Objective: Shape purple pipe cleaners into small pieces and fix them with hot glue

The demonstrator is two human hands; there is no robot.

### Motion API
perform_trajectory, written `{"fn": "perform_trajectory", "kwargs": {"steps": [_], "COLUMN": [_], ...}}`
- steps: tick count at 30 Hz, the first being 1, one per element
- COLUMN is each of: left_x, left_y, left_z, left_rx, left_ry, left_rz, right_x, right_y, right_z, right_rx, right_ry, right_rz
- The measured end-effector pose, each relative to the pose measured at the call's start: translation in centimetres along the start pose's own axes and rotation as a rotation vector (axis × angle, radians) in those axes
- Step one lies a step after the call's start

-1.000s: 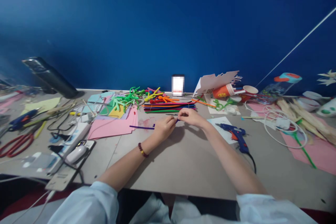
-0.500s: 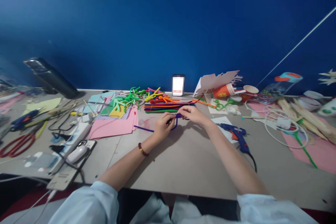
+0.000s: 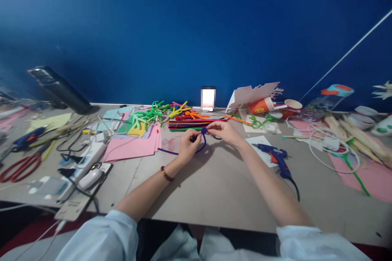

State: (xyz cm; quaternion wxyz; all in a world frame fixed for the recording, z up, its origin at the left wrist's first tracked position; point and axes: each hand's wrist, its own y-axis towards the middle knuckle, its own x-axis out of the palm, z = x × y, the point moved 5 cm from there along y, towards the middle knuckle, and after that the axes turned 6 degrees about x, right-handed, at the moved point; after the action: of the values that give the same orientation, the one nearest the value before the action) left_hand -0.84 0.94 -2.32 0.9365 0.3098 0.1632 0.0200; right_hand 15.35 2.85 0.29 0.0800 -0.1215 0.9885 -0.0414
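"What's closest?"

"Two bare forearms reach over the tabletop (image 3: 214,204) from light blue sleeves (image 3: 101,238). A beaded bracelet (image 3: 167,174) circles the left wrist."

"And the hands?"

"The left hand (image 3: 187,147) and right hand (image 3: 224,132) nearly meet, both on a purple pipe cleaner (image 3: 172,152). The left fingers (image 3: 193,134) and right fingers (image 3: 212,127) pinch it narrowly."

"Where's the pipe cleaner?"

"Held up between the hands, with a small curl at the top. Its long end bends down and trails left, almost reaching the pink paper sheets (image 3: 131,147)."

"What's beyond?"

"To the right, a blue hot glue gun (image 3: 275,159) lies on a white card (image 3: 260,149). Straight ahead is a stack of colored pipe cleaners (image 3: 196,124). Farther left lie red-handled scissors (image 3: 20,169); orange paper cups (image 3: 260,107) lie tipped near the blue wall (image 3: 196,28)."
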Motion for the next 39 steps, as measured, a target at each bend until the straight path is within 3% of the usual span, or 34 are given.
{"fn": "perform_trajectory", "kwargs": {"steps": [12,23,35,39], "left_x": [-0.4,-0.3,-0.1,-0.1], "left_y": [-0.1,-0.2,-0.1,-0.2], "left_z": [0.8,0.6,0.1,-0.2], "left_rx": [0.055,0.063,-0.020,-0.052], "left_ry": [0.020,0.007,-0.057,-0.080], "left_rz": [0.057,0.075,0.042,0.045], "right_x": [1.8,2.8,2.4,2.4], "right_y": [0.0,0.2,-1.0,-0.8], "right_z": [1.0,2.3,0.3,0.3], "right_rx": [-0.059,0.031,-0.273,-0.246], "right_ry": [0.011,0.240,-0.219,-0.151], "right_rz": [0.203,0.264,0.367,0.349]}}
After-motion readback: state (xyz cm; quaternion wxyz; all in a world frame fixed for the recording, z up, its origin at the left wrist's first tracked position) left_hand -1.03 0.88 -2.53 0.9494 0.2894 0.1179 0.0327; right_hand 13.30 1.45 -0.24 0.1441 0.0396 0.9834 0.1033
